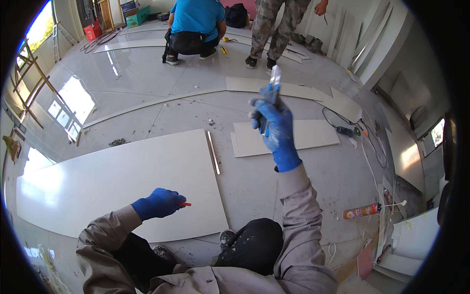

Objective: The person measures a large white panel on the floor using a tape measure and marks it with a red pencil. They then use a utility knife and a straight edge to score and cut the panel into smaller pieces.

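Note:
My right hand, in a blue work glove, is raised with its fingers closed around a utility knife whose silvery blade end points up and away from me. Low on the left, over a large white panel, my left hand wears a matching glove. A short red stick, perhaps a pencil, pokes out of its closed fingers. The panel lies flat on the floor before my knees. Beside its right edge rests a thin white strip.
White boards lie beyond my right hand. A sealant tube and loose cables are on the right. Ahead, one person crouches in a blue shirt; another stands in camouflage trousers. A wooden frame stands far left.

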Demonstrator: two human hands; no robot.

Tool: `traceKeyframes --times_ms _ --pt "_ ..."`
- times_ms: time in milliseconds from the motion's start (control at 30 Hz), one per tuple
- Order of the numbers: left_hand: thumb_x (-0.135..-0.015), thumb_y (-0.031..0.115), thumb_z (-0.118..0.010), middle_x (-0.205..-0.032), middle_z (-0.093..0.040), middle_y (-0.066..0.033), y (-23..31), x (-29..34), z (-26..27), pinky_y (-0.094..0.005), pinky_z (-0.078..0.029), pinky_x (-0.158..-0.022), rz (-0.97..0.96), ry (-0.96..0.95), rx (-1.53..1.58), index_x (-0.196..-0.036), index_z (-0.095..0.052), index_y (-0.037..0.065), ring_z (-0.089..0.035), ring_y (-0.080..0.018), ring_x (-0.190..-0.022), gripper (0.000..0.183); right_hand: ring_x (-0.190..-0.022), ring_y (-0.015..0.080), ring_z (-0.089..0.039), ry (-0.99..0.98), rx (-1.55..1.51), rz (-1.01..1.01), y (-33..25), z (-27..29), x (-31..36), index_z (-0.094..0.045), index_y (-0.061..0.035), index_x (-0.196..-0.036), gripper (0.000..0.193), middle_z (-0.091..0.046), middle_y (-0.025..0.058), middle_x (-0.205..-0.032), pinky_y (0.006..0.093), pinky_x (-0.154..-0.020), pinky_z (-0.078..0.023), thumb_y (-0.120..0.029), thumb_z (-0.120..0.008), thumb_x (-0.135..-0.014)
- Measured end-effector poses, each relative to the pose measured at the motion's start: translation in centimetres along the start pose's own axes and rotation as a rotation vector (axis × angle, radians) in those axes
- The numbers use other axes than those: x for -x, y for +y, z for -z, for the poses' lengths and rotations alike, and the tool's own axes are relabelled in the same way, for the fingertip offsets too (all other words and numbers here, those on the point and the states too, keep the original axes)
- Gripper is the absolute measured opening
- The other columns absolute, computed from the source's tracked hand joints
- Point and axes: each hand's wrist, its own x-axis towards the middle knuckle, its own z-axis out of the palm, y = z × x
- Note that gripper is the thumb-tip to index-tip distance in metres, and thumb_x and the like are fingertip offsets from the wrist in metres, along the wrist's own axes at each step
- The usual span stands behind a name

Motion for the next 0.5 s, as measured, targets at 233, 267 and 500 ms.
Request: traceKeyframes --times_ms 233,267,500 --pt "-0.098 0.026 -0.064 -0.109 -0.069 -0.0117 1.3 0.4 -1.4 -0.0421 -0.057 -0.083 0.082 -0.044 0.296 -0.129 -0.067 0.021 -0.069 -0.0346 -0.093 0.031 -0.063 0.0172 -0.066 0.462 0.371 -0.552 23.5 24.2 2.0 -0.053 -0.0105 -0.097 0.013 -0.060 0.0055 -0.075 0.0320 -0.050 -0.050 -0.011 -0.062 -0.088" --pt "-0.099 0.028 -0.064 -0.109 -0.069 -0.0121 1.3 0.1 -1.2 -0.0413 -0.057 -0.084 0.153 -0.132 0.355 -0.129 -0.068 0.020 -0.069 -0.0341 -0.094 0.031 -0.064 0.0194 -0.067 0.444 0.516 -0.440 26.1 26.3 1.3 -0.055 -0.0094 -0.101 0.015 -0.061 0.0070 -0.075 0.0347 -0.052 -0.052 -0.011 -0.061 -0.089" --pt "-0.101 0.016 -0.063 -0.104 -0.071 -0.0071 -2.4 -10.6 -0.4 -0.0295 -0.055 -0.082 0.272 0.111 0.691 -0.131 -0.067 0.013 -0.066 -0.0158 -0.092 0.030 -0.086 0.0320 -0.067 0.170 1.774 0.036 35.0 32.0 -8.8 -0.054 -0.0051 -0.138 0.056 -0.067 0.0143 -0.099 0.0487 -0.075 -0.052 -0.018 -0.067 -0.085"
